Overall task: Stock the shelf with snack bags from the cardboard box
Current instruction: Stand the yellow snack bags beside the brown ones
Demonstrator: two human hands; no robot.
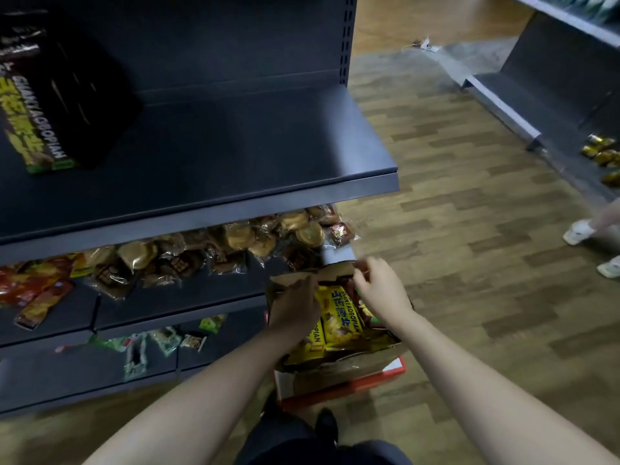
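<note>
cardboard box (339, 367) — wood-plank floor (469, 229)

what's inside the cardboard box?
Yellow snack bags fill the cardboard box, with a red pack near the right hand. The left hand covers the left part; anything beneath the top bags is hidden.

Matt dark-grey metal shelf (208, 156). Brown cardboard box (339, 362), rough and dull. Glossy yellow plastic snack bags (340, 325) inside it. Clear shiny wrappers (235, 243) on pastries, middle left. Wood-look floor (469, 229), smooth, low sheen.
</note>
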